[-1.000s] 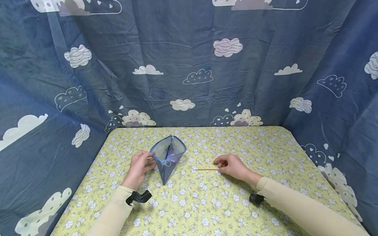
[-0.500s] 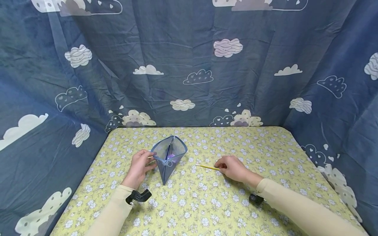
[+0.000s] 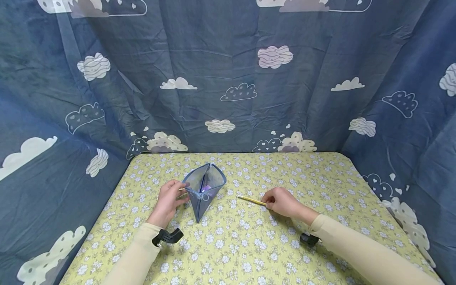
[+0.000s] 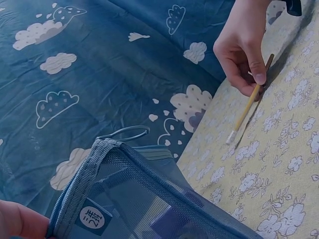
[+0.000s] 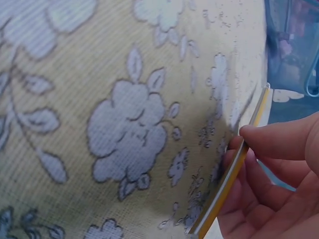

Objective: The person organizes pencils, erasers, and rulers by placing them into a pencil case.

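Note:
A blue mesh zip pouch [image 3: 201, 206] stands upright on the cloth with its mouth spread wide. My left hand [image 3: 167, 201] pinches the near left edge of its rim. Inside the pouch show a purple item [image 4: 172, 219] and a dark, slim stick-like thing [image 3: 203, 181]. To the right, my right hand [image 3: 281, 202] pinches a yellow pencil [image 3: 252, 200] between thumb and fingers. The pencil's white end points left toward the pouch, tilted slightly up from the cloth. In the right wrist view, the thumb [image 5: 279, 142] presses along the pencil's middle.
A yellow floral cloth [image 3: 228, 253] covers the table. Dark blue curtains [image 3: 228, 111] with cloud prints enclose its back and sides. Each wrist wears a black camera mount, the left one [image 3: 167, 237] near the table's front. A ring zip pull [image 3: 205, 196] hangs at the pouch's near corner.
The right hand has taken up the pencil, whose white end swung up and away from me. The hand shifted slightly right. The left hand and pouch moved barely to the right.

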Motion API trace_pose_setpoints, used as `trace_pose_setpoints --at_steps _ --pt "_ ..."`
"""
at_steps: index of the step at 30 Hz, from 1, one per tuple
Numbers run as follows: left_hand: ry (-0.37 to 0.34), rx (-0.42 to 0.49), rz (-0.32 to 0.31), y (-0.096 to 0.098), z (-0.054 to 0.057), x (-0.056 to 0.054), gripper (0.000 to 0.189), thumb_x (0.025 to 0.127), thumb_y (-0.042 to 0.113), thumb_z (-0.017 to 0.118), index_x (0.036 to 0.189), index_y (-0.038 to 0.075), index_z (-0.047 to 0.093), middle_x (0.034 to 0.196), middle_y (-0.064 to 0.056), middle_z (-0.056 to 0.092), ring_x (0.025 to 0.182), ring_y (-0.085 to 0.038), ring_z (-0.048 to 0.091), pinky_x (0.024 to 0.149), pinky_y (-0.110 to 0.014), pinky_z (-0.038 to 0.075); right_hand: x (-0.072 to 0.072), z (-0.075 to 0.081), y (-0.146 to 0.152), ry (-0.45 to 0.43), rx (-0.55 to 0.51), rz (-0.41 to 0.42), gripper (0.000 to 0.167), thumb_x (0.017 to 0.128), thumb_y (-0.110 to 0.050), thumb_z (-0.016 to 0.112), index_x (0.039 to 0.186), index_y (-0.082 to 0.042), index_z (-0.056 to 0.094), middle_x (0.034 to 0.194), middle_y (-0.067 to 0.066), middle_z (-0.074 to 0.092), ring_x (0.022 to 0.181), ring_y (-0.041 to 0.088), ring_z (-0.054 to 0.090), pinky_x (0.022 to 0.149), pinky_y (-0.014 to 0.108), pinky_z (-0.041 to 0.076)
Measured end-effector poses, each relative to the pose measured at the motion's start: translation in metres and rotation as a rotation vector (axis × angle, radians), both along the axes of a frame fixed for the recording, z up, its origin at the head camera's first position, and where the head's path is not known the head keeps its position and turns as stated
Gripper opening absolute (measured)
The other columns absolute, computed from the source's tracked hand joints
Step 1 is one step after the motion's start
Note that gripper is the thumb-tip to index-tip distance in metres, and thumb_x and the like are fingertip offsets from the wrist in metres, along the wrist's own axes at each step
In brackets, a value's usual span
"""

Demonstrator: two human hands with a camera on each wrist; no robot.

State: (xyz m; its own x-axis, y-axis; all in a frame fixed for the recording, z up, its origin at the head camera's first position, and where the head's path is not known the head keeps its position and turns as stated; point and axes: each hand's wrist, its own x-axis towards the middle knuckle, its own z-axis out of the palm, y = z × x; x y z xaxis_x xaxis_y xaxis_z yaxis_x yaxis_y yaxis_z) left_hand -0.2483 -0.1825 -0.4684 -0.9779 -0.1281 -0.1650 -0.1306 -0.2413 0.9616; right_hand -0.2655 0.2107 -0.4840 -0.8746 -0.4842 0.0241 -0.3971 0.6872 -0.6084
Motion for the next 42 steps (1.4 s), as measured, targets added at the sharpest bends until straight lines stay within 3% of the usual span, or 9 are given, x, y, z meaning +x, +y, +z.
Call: trace_pose_setpoints --at_steps 13,18,26,34,37,42 --pt "0.008 -0.024 -0.021 0.001 0.001 0.000 0.016 0.097 0.008 0.057 0.088 -0.002 0.048 0.120 -0.019 0.061 0.101 -0.028 0.067 0.089 -0.048 0.054 -0.007 0.007 0.002 -0.180 -0.160 -0.035 0.027 0.092 0.002 0.067 0.120 0.002 0.069 0.094 0.008 0.069 0.080 0.022 0.062 0.065 0.033 0.052" --pt "0.013 -0.030 -0.021 0.003 0.004 0.000 0.014 0.097 0.006 0.057 0.086 -0.001 0.050 0.119 -0.021 0.061 0.098 -0.027 0.067 0.088 -0.049 0.054 -0.011 0.008 0.002 -0.301 -0.255 -0.055 0.030 0.094 0.000 0.067 0.124 0.004 0.066 0.094 0.015 0.069 0.073 0.024 0.059 0.063 0.037 0.050" --pt "0.010 -0.043 -0.039 0.005 0.006 0.002 0.013 0.096 0.007 0.058 0.089 -0.001 0.051 0.131 -0.024 0.057 0.102 -0.028 0.064 0.088 -0.048 0.054 -0.012 0.013 -0.005 -0.412 -0.353 -0.024 0.035 0.096 -0.006 0.066 0.130 0.000 0.062 0.102 0.026 0.067 0.068 0.022 0.049 0.062 0.042 0.043" --pt "0.018 0.007 -0.051 0.011 0.004 -0.001 0.013 0.094 0.003 0.059 0.087 -0.003 0.051 0.127 -0.025 0.058 0.097 -0.028 0.065 0.089 -0.051 0.052 -0.015 0.023 -0.022 -0.485 -0.397 -0.019 0.039 0.095 -0.017 0.071 0.131 -0.006 0.063 0.110 0.027 0.067 0.075 0.025 0.054 0.072 0.049 0.049" --pt "0.020 0.024 -0.055 0.015 0.004 -0.003 0.013 0.094 0.003 0.060 0.085 -0.001 0.052 0.119 -0.024 0.062 0.091 -0.024 0.067 0.087 -0.051 0.053 -0.019 0.025 -0.030 -0.523 -0.429 -0.031 0.040 0.094 -0.020 0.073 0.131 -0.009 0.064 0.115 0.026 0.066 0.084 0.027 0.060 0.078 0.046 0.052" --pt "0.019 0.047 -0.066 0.021 0.004 -0.005 0.016 0.094 0.003 0.060 0.080 0.003 0.050 0.113 -0.021 0.065 0.082 -0.018 0.066 0.077 -0.044 0.053 -0.023 0.031 -0.043 -0.576 -0.495 -0.034 0.041 0.093 -0.020 0.074 0.132 -0.012 0.065 0.120 0.023 0.066 0.114 0.038 0.061 0.091 0.044 0.052"
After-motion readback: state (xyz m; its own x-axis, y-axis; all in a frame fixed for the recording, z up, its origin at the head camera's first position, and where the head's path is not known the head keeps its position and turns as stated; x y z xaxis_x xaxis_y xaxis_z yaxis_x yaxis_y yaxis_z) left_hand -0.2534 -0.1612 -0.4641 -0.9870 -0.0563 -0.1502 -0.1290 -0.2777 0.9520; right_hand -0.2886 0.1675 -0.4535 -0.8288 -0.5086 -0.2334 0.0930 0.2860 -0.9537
